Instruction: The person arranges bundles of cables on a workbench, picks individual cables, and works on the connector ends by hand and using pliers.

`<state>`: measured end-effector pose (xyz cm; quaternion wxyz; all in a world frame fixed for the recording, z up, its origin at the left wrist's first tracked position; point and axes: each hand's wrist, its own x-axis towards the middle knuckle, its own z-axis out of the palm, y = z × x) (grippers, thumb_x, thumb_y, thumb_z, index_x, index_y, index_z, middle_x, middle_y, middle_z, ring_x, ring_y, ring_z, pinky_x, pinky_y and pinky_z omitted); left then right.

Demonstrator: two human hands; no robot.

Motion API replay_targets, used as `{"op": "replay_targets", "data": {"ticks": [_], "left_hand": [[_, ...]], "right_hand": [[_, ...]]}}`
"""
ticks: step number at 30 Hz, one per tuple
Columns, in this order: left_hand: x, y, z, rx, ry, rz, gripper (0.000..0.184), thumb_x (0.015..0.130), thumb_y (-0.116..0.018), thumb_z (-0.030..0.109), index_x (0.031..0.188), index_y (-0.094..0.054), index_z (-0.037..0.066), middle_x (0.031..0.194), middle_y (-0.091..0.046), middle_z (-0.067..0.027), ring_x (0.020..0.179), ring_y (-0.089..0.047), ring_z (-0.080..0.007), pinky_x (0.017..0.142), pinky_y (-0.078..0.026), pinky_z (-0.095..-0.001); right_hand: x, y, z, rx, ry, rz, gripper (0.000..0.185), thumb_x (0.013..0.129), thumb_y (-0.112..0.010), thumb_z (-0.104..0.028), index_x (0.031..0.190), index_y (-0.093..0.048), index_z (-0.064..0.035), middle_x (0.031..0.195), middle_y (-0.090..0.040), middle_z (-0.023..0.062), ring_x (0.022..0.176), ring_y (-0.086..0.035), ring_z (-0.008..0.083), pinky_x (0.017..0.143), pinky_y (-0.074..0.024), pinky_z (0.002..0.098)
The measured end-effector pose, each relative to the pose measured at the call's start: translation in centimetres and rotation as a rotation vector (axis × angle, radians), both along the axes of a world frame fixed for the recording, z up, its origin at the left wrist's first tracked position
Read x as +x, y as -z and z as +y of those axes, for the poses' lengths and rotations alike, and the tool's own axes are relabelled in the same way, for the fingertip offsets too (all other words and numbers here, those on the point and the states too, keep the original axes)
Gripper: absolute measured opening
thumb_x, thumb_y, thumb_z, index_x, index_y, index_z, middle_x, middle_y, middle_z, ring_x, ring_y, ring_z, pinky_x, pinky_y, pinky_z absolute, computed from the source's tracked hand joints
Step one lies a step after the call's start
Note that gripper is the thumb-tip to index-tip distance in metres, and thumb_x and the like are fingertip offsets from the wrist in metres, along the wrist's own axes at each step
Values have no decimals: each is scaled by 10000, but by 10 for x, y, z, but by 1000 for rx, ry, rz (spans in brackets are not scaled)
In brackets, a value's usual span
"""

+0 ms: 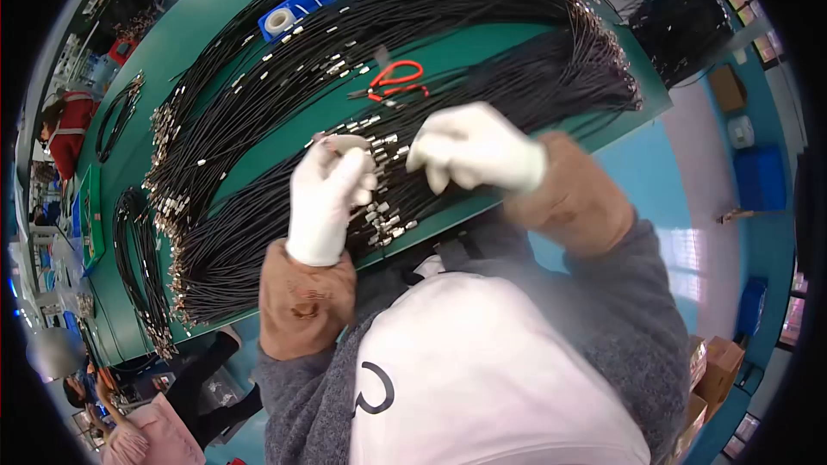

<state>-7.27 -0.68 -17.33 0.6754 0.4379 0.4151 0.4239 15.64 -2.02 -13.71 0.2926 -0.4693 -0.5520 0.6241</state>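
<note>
My left hand, in a white glove, is over the near bundle of black cables, its thumb and fingers bent together; what they hold, if anything, is too small to name. To its right my right hand, also gloved, is raised over the cables with curled fingers, slightly blurred. Between and below the hands lie white and metal connectors in a row across the cables. Red-handled pliers rest on the green table beyond the hands.
A blue tray holding a white tape roll sits among more black cables at the back. Smaller cable bundles lie at the left. People are at the left and lower left. Cardboard boxes stand at the right.
</note>
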Motion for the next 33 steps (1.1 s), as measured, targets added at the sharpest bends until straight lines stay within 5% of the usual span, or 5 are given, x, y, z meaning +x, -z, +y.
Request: {"op": "replay_targets", "data": {"ticks": [3,8,14,24,33], "left_hand": [[7,9,5,9,-93,-160,241,907,-611,82,1105,-572,-51,815,-621,-95,616,-538,-92,501,-427,-164],[8,0,6,-66,-91,-16,202,909,-605,54,1081,-597,-51,874,-653,-117,604,-533,-76,463,-400,-148],[12,16,7,-151,-93,-48,186,902,-604,24,1074,-610,-47,923,-670,-133,593,-532,-65,437,-377,-139],[2,19,10,-130,-162,-260,214,934,-587,101,1090,-606,-44,863,-655,-100,572,-526,-62,431,-362,-142],[1,10,5,-70,-158,-14,193,943,-604,160,993,-642,-23,739,-634,-67,506,-503,-49,411,-350,-144]], "right_hand": [[-28,33,-4,-57,-104,45,238,885,-559,-224,895,-699,-31,635,-648,39,453,-427,52,413,-306,174],[-30,39,-9,-263,-157,-33,202,872,-581,-188,893,-696,-23,646,-648,48,460,-447,62,416,-320,180],[-32,39,-10,-249,7,71,158,859,-599,-144,871,-693,-17,646,-644,46,467,-465,68,422,-337,179],[-47,44,-6,163,164,-172,139,811,-671,-134,859,-675,-4,619,-624,28,506,-514,92,475,-407,217],[-52,37,-8,451,280,-287,61,788,-661,-52,797,-669,8,612,-594,19,530,-492,83,498,-390,199]]}}
